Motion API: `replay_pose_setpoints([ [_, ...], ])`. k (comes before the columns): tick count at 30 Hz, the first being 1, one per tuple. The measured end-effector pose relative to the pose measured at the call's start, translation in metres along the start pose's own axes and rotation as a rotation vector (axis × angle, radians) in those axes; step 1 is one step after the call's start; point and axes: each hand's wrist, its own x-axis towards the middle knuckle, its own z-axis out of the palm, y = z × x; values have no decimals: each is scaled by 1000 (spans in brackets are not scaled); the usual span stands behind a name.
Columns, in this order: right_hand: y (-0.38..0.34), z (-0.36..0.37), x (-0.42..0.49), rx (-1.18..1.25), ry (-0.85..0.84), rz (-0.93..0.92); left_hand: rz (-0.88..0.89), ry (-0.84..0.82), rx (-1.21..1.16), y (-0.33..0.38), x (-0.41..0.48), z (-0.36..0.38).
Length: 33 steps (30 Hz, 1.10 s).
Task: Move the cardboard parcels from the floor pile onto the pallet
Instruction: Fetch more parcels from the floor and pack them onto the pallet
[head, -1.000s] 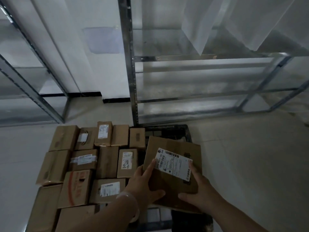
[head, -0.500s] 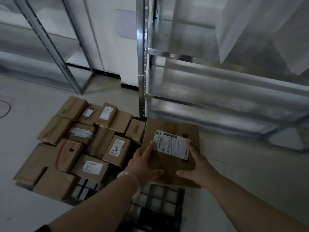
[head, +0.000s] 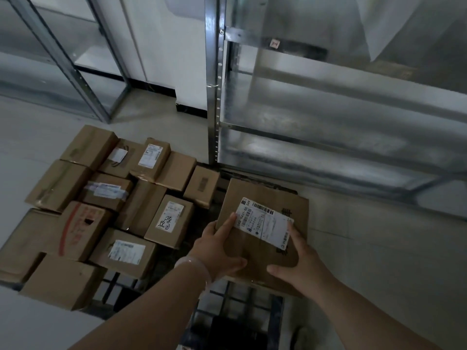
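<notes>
I hold a flat cardboard parcel (head: 257,198) with a white shipping label between both hands, low over the right part of the dark grid pallet (head: 242,304). My left hand (head: 218,251) grips its left near edge, thumb under the near side. My right hand (head: 294,261) grips its right near edge, fingers across the label's corner. Several cardboard parcels (head: 106,213) lie packed in rows on the pallet's left part. Whether the held parcel touches the pallet is hidden.
A tall metal shelving rack (head: 214,97) stands just behind the pallet, its low shelf close to the parcel's far edge. A second rack (head: 75,72) stands at the back left. Pale bare floor (head: 379,248) lies to the right of the pallet.
My view has shifted to look further down and closer. The parcel, still in both hands, sits slightly lower and further over the pallet's right side.
</notes>
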Motion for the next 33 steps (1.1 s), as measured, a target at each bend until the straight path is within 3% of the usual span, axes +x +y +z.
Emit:
replay_pose_setpoints([
  [9,57,41,174,-4,-26,18,-76,28,-95,-57,161,51],
  [15,100,87,306,9,-18,-6,-64,144,-57,-120,283,87],
  [21,143,140,421,-3,-26,-75,-113,127,32,-188,383,123],
  [27,161,155,486,60,59,-276,-53,272,138,-218,434,122],
  [33,151,165,489,89,117,-283,12,504,248,-214,427,120],
])
